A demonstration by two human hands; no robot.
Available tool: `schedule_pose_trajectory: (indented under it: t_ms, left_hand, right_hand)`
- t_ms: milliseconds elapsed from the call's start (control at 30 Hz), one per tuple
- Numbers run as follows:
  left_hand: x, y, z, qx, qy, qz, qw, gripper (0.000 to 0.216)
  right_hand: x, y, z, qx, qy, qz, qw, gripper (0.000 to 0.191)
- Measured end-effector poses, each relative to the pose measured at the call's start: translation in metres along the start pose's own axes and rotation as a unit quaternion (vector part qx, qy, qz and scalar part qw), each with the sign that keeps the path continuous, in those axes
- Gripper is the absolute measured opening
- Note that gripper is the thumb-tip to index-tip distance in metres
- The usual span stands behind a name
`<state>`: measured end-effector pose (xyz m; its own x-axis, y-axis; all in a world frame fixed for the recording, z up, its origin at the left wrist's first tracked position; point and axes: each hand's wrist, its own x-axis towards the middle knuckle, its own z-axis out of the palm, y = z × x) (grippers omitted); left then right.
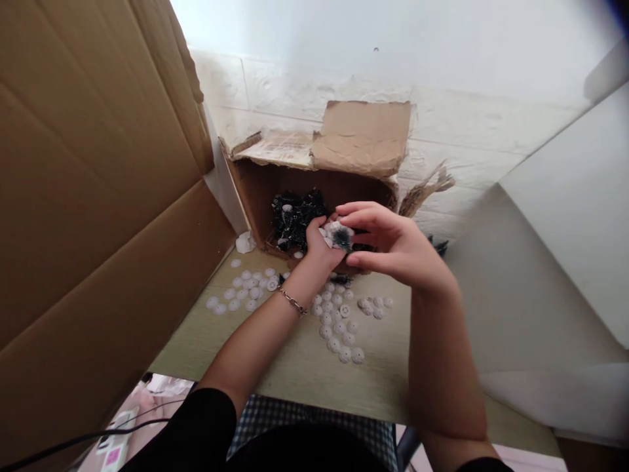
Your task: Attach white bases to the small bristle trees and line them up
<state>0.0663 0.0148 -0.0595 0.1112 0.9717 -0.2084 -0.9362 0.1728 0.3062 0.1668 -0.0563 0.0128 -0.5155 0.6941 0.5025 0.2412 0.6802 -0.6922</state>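
Note:
Held in front of the open cardboard box, my left hand (322, 244) is closed around a small bunch of white pieces (332, 229) with a black bristly piece (342, 238) among them. Their exact shape is blurred. Close on the right, my right hand (386, 239) curves with thumb and fingers apart beside the bunch; whether its fingertips touch it I cannot tell. Below my hands, several white round discs (339, 326) lie on the table, with more discs (248, 286) left of my left forearm. A pile of black bristly pieces (297, 219) sits inside the box.
The cardboard box (253, 203) stands on its side against the wall, its torn flap (363, 137) raised. Tall cardboard (98, 177) closes off the left, and a pale panel (535, 282) stands on the right. A crumpled white scrap (245, 242) lies by the box. The table's (275, 367) front edge is near my body.

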Motion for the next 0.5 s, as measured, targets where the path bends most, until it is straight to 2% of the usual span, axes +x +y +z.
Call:
schedule_pose_trajectory:
  t_ms: [133, 200, 367, 433, 500]
  left_hand:
    - [0.004, 0.011, -0.003, -0.032, -0.019, -0.023, 0.999, 0.010]
    - [0.004, 0.016, -0.003, -0.032, -0.018, -0.038, 0.999, 0.010]
    - [0.005, 0.023, 0.000, -0.028, -0.021, -0.036, 0.999, 0.013]
    - [0.006, 0.024, 0.000, -0.028, -0.017, -0.027, 0.999, 0.013]
    - [0.008, 0.024, -0.001, -0.032, -0.012, -0.020, 0.999, 0.013]
  right_hand:
    - [-0.021, 0.001, -0.034, 0.070, -0.042, 0.005, 0.997, 0.044]
    - [-0.033, 0.008, -0.051, 0.116, -0.030, 0.010, 0.993, 0.046]
    - [-0.052, 0.022, -0.078, 0.205, 0.136, 0.047, 0.968, 0.037]
    - [-0.053, 0.028, -0.086, 0.211, 0.189, 0.112, 0.953, 0.031]
    - [-0.052, 0.041, -0.092, 0.173, 0.261, 0.214, 0.925, 0.026]
